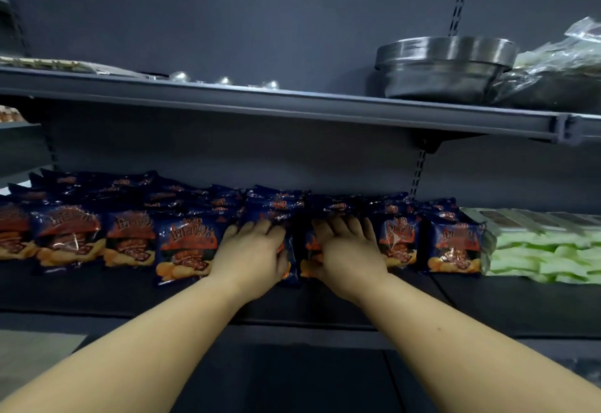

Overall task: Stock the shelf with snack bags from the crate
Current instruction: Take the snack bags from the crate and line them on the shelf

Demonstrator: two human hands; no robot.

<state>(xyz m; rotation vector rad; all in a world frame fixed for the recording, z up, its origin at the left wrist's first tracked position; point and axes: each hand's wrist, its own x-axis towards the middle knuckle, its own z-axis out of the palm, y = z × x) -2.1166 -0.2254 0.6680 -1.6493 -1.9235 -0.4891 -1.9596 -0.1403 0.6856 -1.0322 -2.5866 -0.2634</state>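
Pressing flat-fingered on two snack bags mid-row on the shelf, left hand and right hand could topple upright neighbours if shoved unevenly.

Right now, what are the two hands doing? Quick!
Left hand: open, fingers pressing flat on a blue snack bag.
Right hand: open, pressing the next blue bag.

Other stock nearby
Metal pans and a plastic-wrapped bundle sit on the upper shelf; green packs lie at the lower right.
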